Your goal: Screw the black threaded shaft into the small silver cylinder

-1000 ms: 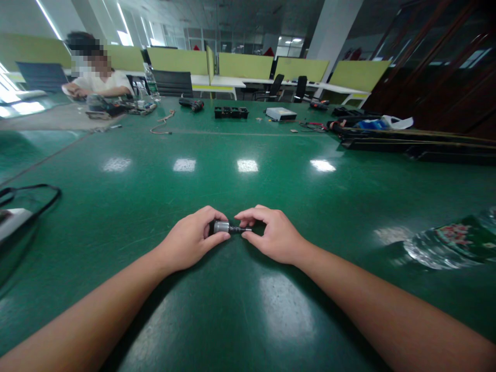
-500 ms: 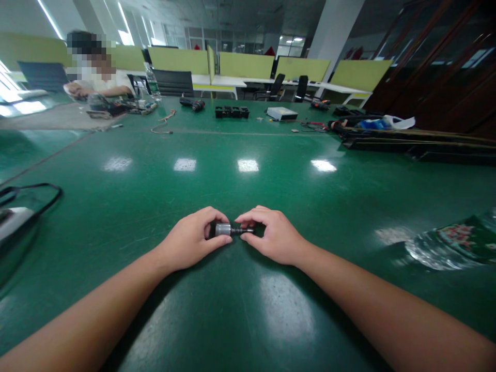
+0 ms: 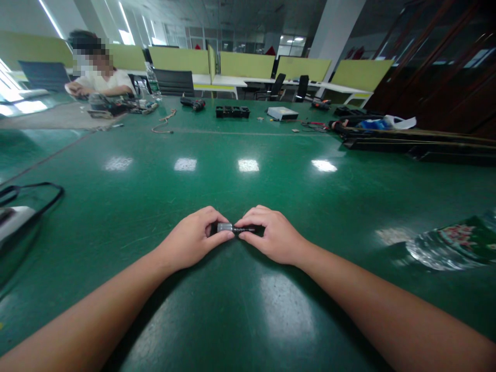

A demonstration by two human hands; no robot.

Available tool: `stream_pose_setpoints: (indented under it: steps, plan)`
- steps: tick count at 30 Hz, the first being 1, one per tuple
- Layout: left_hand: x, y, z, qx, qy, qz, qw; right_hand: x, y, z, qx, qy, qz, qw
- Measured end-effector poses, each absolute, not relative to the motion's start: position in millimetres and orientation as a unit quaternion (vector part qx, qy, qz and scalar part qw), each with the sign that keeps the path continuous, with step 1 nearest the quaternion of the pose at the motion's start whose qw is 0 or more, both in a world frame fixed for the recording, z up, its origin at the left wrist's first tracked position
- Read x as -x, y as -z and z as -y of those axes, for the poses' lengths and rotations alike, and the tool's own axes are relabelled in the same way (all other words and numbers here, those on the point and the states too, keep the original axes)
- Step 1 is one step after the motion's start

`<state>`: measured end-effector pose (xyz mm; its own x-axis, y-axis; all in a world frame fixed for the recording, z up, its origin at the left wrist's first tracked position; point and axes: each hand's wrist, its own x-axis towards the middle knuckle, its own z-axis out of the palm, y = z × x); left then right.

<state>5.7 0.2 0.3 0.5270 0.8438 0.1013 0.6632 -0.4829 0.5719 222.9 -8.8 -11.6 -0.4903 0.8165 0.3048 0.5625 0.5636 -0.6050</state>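
Observation:
My left hand (image 3: 192,235) is closed, with thumb and fingers pinching a small silver metal cylinder (image 3: 225,227) just above the green table (image 3: 217,181). A thin dark shaft (image 3: 248,229) that looks ridged sticks out of the cylinder's right end. My right hand (image 3: 276,235) is closed around that shaft, its fingertips pressed on it close to the cylinder. The two pieces lie in line, roughly level. Fingers hide part of both, and I cannot make out the exact kind of part.
On the right lies a plastic water bottle (image 3: 449,245); at left, a white device (image 3: 13,222) with a black cable (image 3: 50,191). Farther back are a power drill (image 3: 192,104), a black tray-like part (image 3: 232,112), a grey box (image 3: 282,113) and long dark strips (image 3: 418,142). Another person (image 3: 103,77) sits at the far left.
My right fingertips have moved slightly left along the shaft and closed in nearer the cylinder. The gap between my two hands has narrowed. My left hand is nearly unmoved.

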Motion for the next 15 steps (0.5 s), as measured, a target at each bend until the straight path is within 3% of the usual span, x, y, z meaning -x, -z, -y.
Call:
stream_pose_setpoints:
  steps: [15]
  plan:
    - [-6.3, -0.8, 0.5, -0.837, -0.184, -0.455, 0.242, -223.7, 11.3, 8.9, 0.424, -0.222, 0.827, 0.294]
